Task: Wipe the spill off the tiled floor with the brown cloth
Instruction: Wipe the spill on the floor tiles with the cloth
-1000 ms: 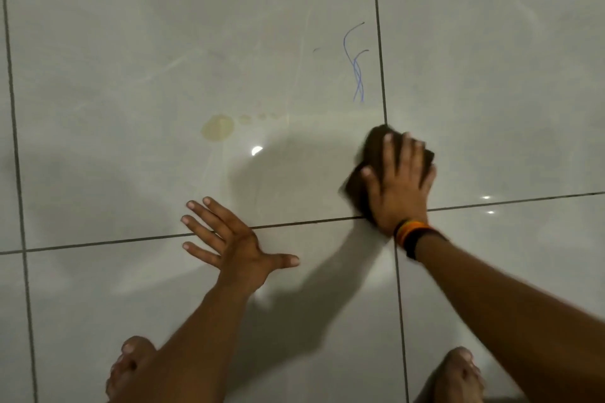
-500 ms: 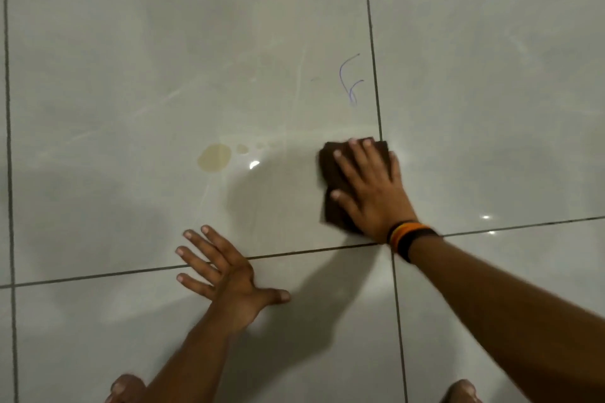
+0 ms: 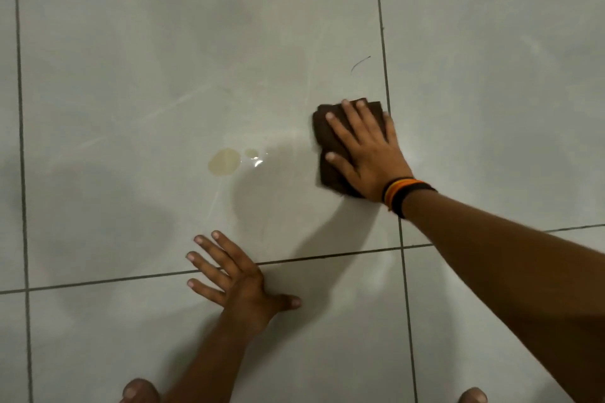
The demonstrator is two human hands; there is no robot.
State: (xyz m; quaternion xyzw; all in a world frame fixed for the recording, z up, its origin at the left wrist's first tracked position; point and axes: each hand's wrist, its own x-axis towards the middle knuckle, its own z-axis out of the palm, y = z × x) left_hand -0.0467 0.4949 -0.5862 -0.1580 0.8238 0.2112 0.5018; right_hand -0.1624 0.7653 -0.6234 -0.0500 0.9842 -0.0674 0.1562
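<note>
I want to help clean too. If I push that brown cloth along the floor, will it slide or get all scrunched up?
The folded brown cloth looks soft, so it would probably bunch unless pressed flat, as the right hand does. The glossy white floor tiles look smooth, so it should slide easily. It probably feels light.

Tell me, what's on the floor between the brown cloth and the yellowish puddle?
Head view: mostly bare tile between brown cloth and yellowish puddle, except one small droplet beside it.
</note>
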